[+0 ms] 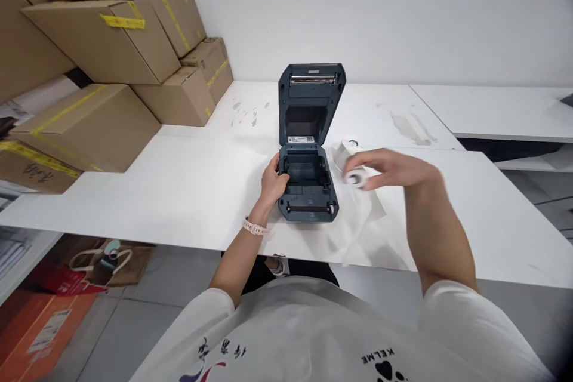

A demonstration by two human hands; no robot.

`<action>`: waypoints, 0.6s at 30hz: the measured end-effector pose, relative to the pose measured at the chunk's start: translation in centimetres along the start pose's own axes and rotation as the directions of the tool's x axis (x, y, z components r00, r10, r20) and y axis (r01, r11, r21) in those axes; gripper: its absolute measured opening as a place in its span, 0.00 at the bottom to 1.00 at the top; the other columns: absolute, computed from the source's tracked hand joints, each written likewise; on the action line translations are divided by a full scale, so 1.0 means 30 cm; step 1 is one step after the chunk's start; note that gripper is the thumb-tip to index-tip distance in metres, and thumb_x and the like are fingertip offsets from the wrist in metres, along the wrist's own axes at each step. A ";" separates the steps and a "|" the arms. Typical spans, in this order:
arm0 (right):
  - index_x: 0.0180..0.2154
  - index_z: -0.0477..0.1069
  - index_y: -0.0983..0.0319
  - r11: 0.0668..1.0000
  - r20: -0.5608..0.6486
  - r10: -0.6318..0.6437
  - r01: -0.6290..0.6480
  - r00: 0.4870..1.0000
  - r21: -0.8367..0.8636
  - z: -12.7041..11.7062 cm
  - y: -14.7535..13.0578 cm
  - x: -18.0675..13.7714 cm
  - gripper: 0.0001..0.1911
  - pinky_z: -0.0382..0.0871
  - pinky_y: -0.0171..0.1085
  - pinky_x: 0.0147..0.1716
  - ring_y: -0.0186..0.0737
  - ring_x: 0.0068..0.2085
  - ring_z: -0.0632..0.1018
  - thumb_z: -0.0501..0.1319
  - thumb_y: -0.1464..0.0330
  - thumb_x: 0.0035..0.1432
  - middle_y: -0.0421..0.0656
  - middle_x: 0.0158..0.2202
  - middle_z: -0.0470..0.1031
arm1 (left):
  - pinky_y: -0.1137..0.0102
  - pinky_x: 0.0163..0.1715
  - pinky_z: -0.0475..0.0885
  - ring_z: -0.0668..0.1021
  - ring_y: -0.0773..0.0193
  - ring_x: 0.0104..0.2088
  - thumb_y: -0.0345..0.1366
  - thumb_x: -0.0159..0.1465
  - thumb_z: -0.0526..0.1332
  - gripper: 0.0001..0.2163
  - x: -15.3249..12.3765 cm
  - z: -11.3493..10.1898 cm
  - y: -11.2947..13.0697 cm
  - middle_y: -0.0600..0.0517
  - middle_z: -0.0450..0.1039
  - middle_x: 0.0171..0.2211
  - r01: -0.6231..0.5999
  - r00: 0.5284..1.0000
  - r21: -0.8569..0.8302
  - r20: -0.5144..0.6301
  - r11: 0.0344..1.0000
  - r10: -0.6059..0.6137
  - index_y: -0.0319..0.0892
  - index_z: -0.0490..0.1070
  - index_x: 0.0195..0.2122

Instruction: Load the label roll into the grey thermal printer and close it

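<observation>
Head view shows two white rolls and one printer. The right hand (pixel 394 170) closes its fingers around one blurred roll (pixel 356 178), just beside the printer (pixel 308 191). The second roll (pixel 347 148) stands just behind these fingers. The left hand (pixel 273 182) grips the printer's left wall with bent fingers. White table (pixel 179 191) stretches left of them up to at least six cardboard boxes (pixel 85 125). The near table edge runs under both forearms.

Dark blue-grey label printer (pixel 308 191) sits on the white tabletop (pixel 188 191), lid (pixel 311 101) flipped straight up and the bay open. The left hand (pixel 273 182) clasps the printer's left wall. Just right of the printer, a small white label roll (pixel 356 178) is pinched in the right hand (pixel 389 168); it's blurry, probably lifted. A second roll (pixel 348 147) stands right behind it.
</observation>
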State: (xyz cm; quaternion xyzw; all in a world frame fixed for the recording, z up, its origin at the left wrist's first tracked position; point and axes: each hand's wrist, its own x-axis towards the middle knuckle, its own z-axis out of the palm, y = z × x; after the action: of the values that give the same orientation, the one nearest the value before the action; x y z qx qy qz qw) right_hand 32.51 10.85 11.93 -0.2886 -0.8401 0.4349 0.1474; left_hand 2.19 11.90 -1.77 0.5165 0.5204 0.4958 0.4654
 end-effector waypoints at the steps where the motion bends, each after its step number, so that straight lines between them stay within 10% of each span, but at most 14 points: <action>1: 0.45 0.78 0.55 0.995 -0.125 -0.043 0.054 0.991 0.083 -0.023 0.038 -0.089 0.18 0.74 0.45 0.48 0.48 0.45 0.83 0.73 0.56 0.55 0.46 0.43 0.84 | 0.54 0.66 0.71 0.76 0.49 0.64 0.24 0.51 0.61 0.42 -0.001 0.000 -0.001 0.47 0.74 0.64 0.009 1.000 -0.001 -0.004 1.000 -0.009 0.47 0.63 0.71; 5: 0.39 0.74 0.52 0.963 -0.555 0.080 0.080 0.828 0.258 -0.046 0.224 -0.383 0.20 0.74 0.54 0.52 0.56 0.46 0.85 0.78 0.57 0.48 0.49 0.38 0.85 | 0.57 0.68 0.68 0.73 0.50 0.67 0.24 0.50 0.61 0.42 -0.004 0.003 0.000 0.46 0.71 0.67 0.037 0.998 0.003 -0.047 0.999 -0.037 0.45 0.63 0.70; 8: 0.41 0.73 0.51 0.916 -0.562 0.317 -0.092 0.764 0.391 -0.013 0.353 -0.471 0.22 0.71 0.56 0.56 0.60 0.54 0.82 0.78 0.56 0.47 0.54 0.46 0.85 | 0.57 0.67 0.69 0.73 0.49 0.67 0.24 0.50 0.61 0.42 -0.009 0.006 0.009 0.45 0.71 0.67 0.038 0.998 -0.006 -0.052 0.999 -0.038 0.44 0.64 0.70; 18: 0.45 0.77 0.56 0.863 -0.496 0.443 -0.205 0.747 0.462 0.016 0.584 -0.234 0.31 0.77 0.47 0.47 0.45 0.44 0.82 0.79 0.54 0.39 0.48 0.52 0.82 | 0.57 0.66 0.70 0.73 0.49 0.67 0.23 0.48 0.61 0.43 -0.022 0.014 0.050 0.42 0.71 0.67 0.080 0.994 -0.036 -0.074 0.996 -0.083 0.41 0.64 0.70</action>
State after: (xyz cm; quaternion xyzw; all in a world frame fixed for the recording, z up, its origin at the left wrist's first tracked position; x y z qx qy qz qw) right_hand 44.05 14.22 -2.63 -0.5182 -0.5878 0.4971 0.3726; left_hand 2.75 11.20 -0.34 0.4680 0.5499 0.5041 0.4737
